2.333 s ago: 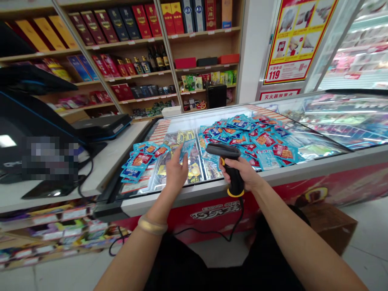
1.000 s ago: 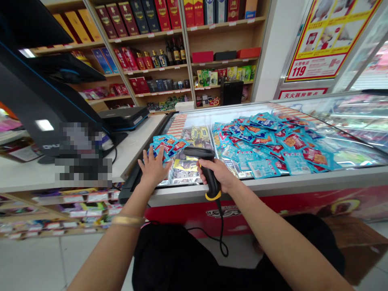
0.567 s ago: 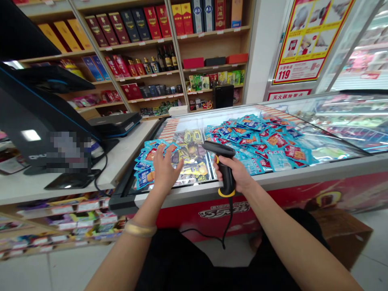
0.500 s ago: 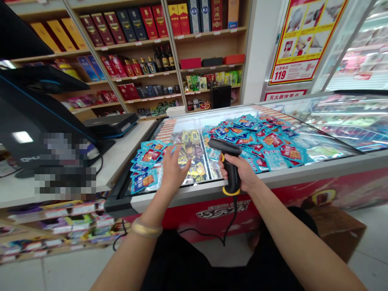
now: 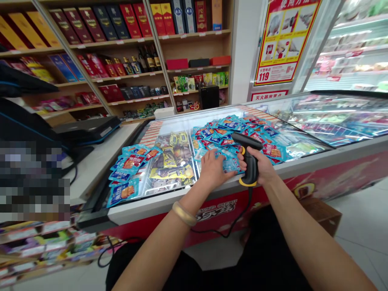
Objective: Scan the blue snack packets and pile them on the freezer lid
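A black and yellow barcode scanner (image 5: 250, 167) is gripped upright in my right hand (image 5: 264, 165), its head over the large pile and its cord hanging down. My left hand (image 5: 212, 169) reaches to the near edge of the large pile of blue snack packets (image 5: 226, 126). Its fingers are spread with the thumb out to the right; whether the fingertips touch a packet I cannot tell. A smaller pile of the same packets (image 5: 130, 163) lies at the left end of the chest freezer's glass top (image 5: 144, 186). Yellow-wrapped goods (image 5: 172, 171) show through the glass between the piles.
At the left stands a counter (image 5: 100, 161) with dark checkout equipment (image 5: 85, 128). Shelves of boxes and bottles (image 5: 148, 60) line the back wall. A brown carton (image 5: 324, 214) sits on the floor at the right. The scanner cord (image 5: 233, 228) loops below the freezer rim (image 5: 169, 198).
My left hand has moved right, from beside the smaller pile to the large pile. The scanner in my right hand has shifted slightly right, and the view has turned a little.
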Demonstrator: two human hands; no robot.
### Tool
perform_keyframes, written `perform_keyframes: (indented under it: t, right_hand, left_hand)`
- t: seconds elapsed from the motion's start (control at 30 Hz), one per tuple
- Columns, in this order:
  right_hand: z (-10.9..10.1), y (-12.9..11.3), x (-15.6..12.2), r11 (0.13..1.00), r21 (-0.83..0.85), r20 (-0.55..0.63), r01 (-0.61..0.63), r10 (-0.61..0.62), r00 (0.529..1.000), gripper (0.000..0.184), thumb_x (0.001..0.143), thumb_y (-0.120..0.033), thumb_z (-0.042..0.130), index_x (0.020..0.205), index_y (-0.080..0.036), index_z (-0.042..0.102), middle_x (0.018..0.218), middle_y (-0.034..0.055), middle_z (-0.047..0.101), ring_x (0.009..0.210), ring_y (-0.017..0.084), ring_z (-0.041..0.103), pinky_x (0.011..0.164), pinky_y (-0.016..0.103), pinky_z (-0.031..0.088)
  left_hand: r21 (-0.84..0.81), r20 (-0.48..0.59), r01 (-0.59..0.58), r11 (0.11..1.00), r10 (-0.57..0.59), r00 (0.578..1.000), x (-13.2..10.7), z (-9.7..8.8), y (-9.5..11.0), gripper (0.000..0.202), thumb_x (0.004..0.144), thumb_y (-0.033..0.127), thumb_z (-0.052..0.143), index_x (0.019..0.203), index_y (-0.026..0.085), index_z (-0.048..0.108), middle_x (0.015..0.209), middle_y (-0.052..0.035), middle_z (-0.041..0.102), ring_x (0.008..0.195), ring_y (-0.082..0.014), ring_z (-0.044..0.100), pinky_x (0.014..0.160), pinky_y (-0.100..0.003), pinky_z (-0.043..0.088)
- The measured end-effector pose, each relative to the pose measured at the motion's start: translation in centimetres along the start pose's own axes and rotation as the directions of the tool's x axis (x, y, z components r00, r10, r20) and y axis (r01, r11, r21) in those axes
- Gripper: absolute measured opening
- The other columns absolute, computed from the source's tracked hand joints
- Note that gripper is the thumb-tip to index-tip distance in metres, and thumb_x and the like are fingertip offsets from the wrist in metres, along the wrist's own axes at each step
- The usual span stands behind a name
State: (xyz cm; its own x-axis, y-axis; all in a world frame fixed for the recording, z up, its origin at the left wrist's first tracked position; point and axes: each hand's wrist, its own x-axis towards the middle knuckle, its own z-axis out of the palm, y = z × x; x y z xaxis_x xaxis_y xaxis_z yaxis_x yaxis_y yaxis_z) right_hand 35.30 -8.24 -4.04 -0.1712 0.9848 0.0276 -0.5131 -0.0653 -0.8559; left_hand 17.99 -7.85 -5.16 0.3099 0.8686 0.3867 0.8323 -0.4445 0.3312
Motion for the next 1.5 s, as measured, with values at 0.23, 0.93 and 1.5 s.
perform_keyframes:
  t: [0.23,0.93,1.5]
  right_hand:
    - [-0.1,0.2,0.2,0.999,0.040,0.012,-0.032,0.032,0.999,0.034,0.069,-0.045,0.076,0.084,-0.020,0.060,0.068,-0.0008,0.055,0.051,0.010,0.044,0.046,0.024,0.037]
    - [3.9,1.7,0.0,0.927,-0.319,0.237,-0.198,0.281,0.930,0.040,0.067,-0.046,0.082,0.078,-0.016,0.059,0.062,-0.0011,0.057,0.045,0.008,0.051,0.040,0.020,0.040]
    - [3.9,1.8,0.5,0.869,-0.455,0.253,-0.197,0.338,0.907,0.042,0.067,-0.050,0.080,0.071,-0.015,0.058,0.059,-0.0008,0.056,0.045,0.008,0.049,0.040,0.020,0.041]
  left_hand:
    - [-0.266,-0.098,0.105,0.958,-0.135,0.986,0.3,-0.7,-1.2,0.036,0.071,0.031,0.076,0.094,0.022,0.051,0.097,-0.0041,0.060,0.098,-0.0234,0.058,0.089,-0.039,0.047]
    - [-0.984,0.143,0.179,-0.023,-0.708,0.692,-1.5,-4.4,-7.7,0.037,0.062,0.020,0.076,0.091,0.020,0.053,0.077,0.0027,0.070,0.076,-0.0162,0.071,0.076,-0.035,0.059]
    - [-0.980,0.138,0.199,0.006,-0.704,0.697,-1.4,-4.4,-7.8,0.034,0.063,0.024,0.075,0.088,0.020,0.053,0.079,0.0015,0.068,0.076,-0.0159,0.069,0.074,-0.033,0.057]
